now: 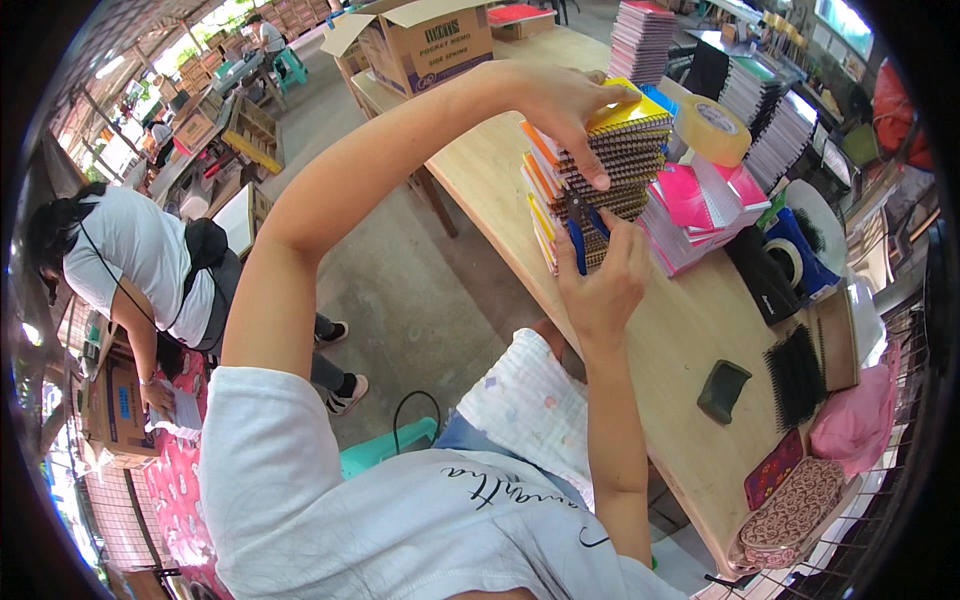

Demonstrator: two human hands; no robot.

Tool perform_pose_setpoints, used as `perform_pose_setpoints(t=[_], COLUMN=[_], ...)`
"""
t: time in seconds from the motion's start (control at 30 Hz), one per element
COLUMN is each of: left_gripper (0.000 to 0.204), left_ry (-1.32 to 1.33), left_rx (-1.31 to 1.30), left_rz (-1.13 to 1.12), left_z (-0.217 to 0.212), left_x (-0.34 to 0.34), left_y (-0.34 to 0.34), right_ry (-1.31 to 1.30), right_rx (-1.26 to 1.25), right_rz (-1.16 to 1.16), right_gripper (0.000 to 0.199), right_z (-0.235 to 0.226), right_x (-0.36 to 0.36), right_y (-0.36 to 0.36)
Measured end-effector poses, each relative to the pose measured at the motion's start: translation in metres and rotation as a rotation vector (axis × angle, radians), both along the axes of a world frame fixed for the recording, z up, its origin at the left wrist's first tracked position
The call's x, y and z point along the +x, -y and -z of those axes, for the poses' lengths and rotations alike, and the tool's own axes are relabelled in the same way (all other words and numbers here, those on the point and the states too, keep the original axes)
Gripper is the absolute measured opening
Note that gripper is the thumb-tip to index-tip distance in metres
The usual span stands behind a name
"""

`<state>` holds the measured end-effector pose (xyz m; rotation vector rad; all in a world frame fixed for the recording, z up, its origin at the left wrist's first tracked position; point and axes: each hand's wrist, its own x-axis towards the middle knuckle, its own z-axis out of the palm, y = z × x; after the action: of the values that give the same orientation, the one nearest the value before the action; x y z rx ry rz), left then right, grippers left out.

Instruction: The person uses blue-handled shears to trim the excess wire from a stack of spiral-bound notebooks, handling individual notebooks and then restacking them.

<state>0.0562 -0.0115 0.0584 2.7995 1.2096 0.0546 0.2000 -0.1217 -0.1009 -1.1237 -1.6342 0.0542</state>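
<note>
Head view, lower half of the frame: your white shirt and both forearms rise toward the wooden table at centre right. Your right hand sits just below a stack of spiral notebooks, thumb and fingers closed on the dark wire spines at its lower end. Your left hand arches over the top of the same stack, fingers curled down and pressing on the coils and the yellow cover. The stack stands at the table's near edge, centre of the frame, its orange and yellow covers overhanging slightly toward the concrete floor.

Just right of it lies a fan of pink notebooks, touching the stack, and a roll of tape rests above. Further right, loose black binding combs and a dark green block sit apart.

In my judgement the risk is the edge: if either grip loosens, the uneven stack could shear and spill off the table. The coils may also snag one another and drag a neighbour along.

At upper centre a cardboard box stands; at left a person in a white shirt bends over other work
</note>
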Motion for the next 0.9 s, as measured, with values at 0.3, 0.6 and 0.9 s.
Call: perform_pose_setpoints(t=[0.3,0.6,0.9], left_gripper=[0.114,0.108,0.105], left_ry=[-0.055,-0.046,-0.089], left_rx=[-0.034,-0.033,-0.016], left_rz=[-0.042,-0.007,-0.064], left_z=[0.003,0.003,0.003], left_x=[0.006,0.004,0.008], left_y=[0.001,-0.002,0.006], right_ry=[-0.009,-0.045,-0.664], right_rx=[0.056,0.044,-0.483], right_rz=[-0.023,-0.073,-0.517], right_gripper=[0.046,0.038,0.032], right_z=[-0.001,-0.002,0.008], right_x=[-0.006,-0.009,-0.009], right_y=[-0.002,-0.011,-0.011])
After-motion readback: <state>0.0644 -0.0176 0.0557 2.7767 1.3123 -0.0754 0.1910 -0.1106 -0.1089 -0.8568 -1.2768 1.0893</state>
